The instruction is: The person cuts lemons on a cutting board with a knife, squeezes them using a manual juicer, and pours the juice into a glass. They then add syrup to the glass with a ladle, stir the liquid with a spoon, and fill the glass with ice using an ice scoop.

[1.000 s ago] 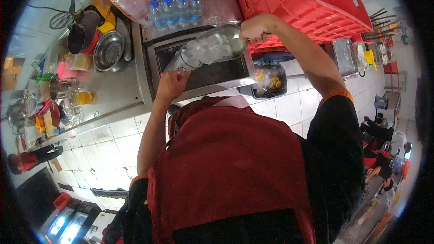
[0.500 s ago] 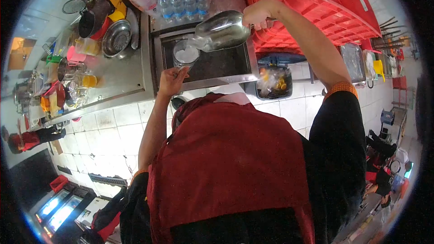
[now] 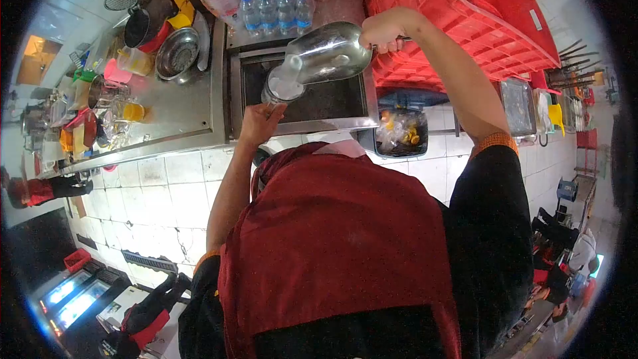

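Observation:
My right hand (image 3: pixel 389 30) is wrapped around the handle of a metal ice scoop (image 3: pixel 335 53). The scoop is tilted down to the left, and its mouth is over a clear glass mug (image 3: pixel 271 98). White ice (image 3: pixel 284 86) fills the upper part of the mug, with more at the scoop's lip. My left hand (image 3: pixel 259 124) grips the mug from the near side; part of its fingers is hidden. Both are held above a dark recessed tray with a metal rim (image 3: pixel 325 124) in the counter.
Blue-capped water bottles (image 3: pixel 276 6) stand behind the recess. A large red crate (image 3: pixel 458 33) is to the right, above a black bin (image 3: pixel 402 143) holding rubbish. On the left counter are a metal bowl (image 3: pixel 177 53), a pan (image 3: pixel 137 28) and an orange drink (image 3: pixel 133 112). Other people are farther off.
The mug has shifted slightly right and down, closer beneath the scoop's mouth. Ice now shows nearer the mug's rim. Both hands keep their holds, and the view has shifted a little.

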Tool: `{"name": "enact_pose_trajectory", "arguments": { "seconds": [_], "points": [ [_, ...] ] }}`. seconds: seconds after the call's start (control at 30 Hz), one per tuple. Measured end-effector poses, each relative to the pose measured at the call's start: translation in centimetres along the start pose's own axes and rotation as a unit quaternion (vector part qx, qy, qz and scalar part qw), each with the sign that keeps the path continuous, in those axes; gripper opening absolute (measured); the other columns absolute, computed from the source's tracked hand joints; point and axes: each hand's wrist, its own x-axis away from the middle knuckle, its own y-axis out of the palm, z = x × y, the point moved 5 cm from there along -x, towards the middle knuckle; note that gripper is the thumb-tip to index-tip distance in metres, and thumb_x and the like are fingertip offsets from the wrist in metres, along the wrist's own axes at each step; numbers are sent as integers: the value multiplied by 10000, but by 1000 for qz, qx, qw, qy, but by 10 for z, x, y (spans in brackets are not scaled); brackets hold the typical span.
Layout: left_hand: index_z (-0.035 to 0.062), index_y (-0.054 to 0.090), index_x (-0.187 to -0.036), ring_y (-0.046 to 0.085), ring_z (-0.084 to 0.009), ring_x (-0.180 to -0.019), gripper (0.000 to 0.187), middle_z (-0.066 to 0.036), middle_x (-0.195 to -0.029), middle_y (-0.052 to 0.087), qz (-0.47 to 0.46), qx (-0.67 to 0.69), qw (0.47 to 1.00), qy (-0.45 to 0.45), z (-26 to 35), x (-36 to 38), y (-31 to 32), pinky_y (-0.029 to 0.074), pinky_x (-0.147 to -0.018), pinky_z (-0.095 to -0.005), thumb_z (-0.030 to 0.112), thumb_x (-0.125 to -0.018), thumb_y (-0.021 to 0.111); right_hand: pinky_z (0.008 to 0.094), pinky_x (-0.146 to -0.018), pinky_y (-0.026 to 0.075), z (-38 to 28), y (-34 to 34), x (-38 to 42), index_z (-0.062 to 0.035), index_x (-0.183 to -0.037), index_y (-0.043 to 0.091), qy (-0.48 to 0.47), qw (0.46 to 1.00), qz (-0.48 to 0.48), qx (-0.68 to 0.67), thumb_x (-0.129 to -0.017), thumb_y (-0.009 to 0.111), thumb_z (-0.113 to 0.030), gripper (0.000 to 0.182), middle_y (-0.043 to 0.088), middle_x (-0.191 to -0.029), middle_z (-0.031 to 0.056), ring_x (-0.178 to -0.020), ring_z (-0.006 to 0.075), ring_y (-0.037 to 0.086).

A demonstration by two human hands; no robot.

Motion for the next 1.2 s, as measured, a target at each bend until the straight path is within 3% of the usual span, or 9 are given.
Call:
{"name": "enact_pose_trajectory", "arguments": {
  "seconds": [0.17, 0.23, 0.37, 0.7, 0.83, 0.93, 1.03, 1.07, 1.2],
  "points": [
    [-2, 725, -891, 648, -115, -674, 305, -90, -705, 697, 41, -21, 998, 52, 34, 16, -4, 510, -619, -300, 293, -904, 653, 253, -334, 202, 20, 11, -11, -126, -692, 427, -19, 997, -36, -72, -830, 469, -221, 173, 309, -515, -66, -386, 51, 253],
    [-40, 635, -674, 570, -199, -478, 358, -165, -569, 600, 92, -55, 992, 63, 53, 24, -13, 442, -497, -349, 259, -864, 690, 251, -336, 202, 25, 18, -22, -119, -802, 482, -59, 988, -44, -133, -848, 482, -244, 133, 317, -524, -71, -394, 47, 263],
    [-46, 619, -671, 580, -292, -479, 372, -196, -575, 583, 80, -118, 990, 16, 71, 33, -24, 435, -491, -381, 267, -860, 684, 254, -334, 214, 19, 32, -26, -94, -937, 555, -76, 989, 2, -127, -855, 489, -262, 198, 354, -528, -57, -394, 51, 287],
    [-48, 617, -671, 622, -395, -599, 394, -231, -616, 599, 116, -209, 971, -17, 55, 49, -53, 455, -537, -437, 304, -843, 662, 272, -338, 272, 32, 60, -58, -37, -856, 597, -77, 987, 25, -138, -822, 495, -257, 245, 411, -521, -19, -390, 77, 355],
    [-33, 630, -668, 593, -251, -499, 388, -174, -565, 594, 116, -99, 988, -33, 18, 50, -65, 444, -509, -370, 301, -864, 659, 383, -384, 381, 37, 72, -101, 26, -620, 619, -116, 980, 104, 122, -735, 471, -159, 263, 552, -560, 120, -448, 199, 523],
    [-28, 652, -689, 566, -132, -524, 387, -113, -559, 603, 136, -23, 990, -38, 16, 54, -73, 439, -513, -324, 313, -872, 662, 456, -615, 502, 31, 81, -105, 70, -902, 687, -121, 958, 198, 170, -744, 536, -241, 380, 660, -780, 258, -658, 331, 644],
    [-23, 663, -707, 553, -88, -573, 367, -56, -583, 620, 143, 4, 989, -30, 18, 51, -79, 438, -533, -293, 301, -880, 658, 454, -635, 521, 40, 101, -153, 56, -888, 698, -160, 932, 243, 215, -779, 542, -272, 380, 665, -789, 265, -684, 361, 664],
    [-18, 659, -705, 547, -82, -581, 356, -45, -597, 625, 145, -7, 989, 19, 17, 49, -81, 436, -540, -283, 288, -886, 653, 467, -704, 529, 35, 108, -145, 56, -863, 697, -58, 936, 327, 119, -828, 525, -329, 423, 667, -839, 276, -793, 381, 677],
    [-3, 635, -674, 510, -74, -570, 351, -15, -595, 599, 152, 83, 983, 52, 13, 50, -83, 418, -540, -268, 255, -913, 627, 477, -790, 512, 14, 119, -152, 54, -941, 667, -4, 988, 145, 62, -863, 500, -402, 492, 657, -955, 288, -918, 410, 651]
  ]
}}
